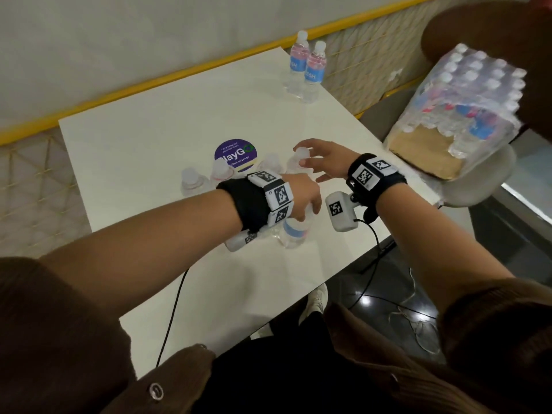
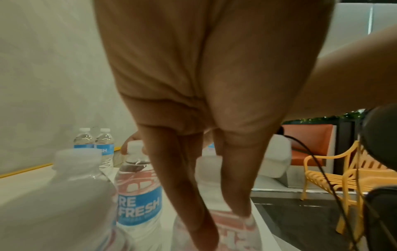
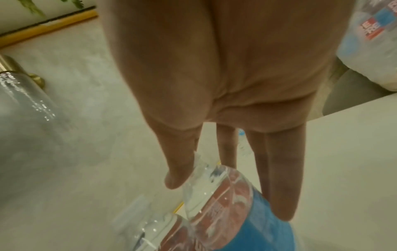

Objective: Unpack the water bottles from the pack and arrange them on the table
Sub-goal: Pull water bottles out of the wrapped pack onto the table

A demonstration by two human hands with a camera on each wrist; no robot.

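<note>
Several clear water bottles with blue and pink labels stand clustered mid-table (image 1: pixel 167 121). My left hand (image 1: pixel 304 215) (image 2: pixel 223 224) grips the nearest bottle (image 1: pixel 294 234) (image 2: pixel 214 186) around its upper body. My right hand (image 1: pixel 304 158) (image 3: pixel 227 198) reaches over from the right and holds a second bottle (image 1: pixel 294 168) (image 2: pixel 139 200) (image 3: pixel 225 224) at its cap and neck. Three more bottles (image 1: pixel 221 173) stand just left of the hands. A pair of bottles (image 1: pixel 307 67) stands at the far corner. The shrink-wrapped pack (image 1: pixel 466 106) sits on a chair to the right.
A round purple sticker (image 1: pixel 236 153) lies on the table behind the cluster. A black cable (image 1: pixel 176 309) hangs over the near table edge. The chair (image 1: pixel 484 180) under the pack stands close to the right edge. A yellow bench (image 2: pixel 335 178) stands beyond it.
</note>
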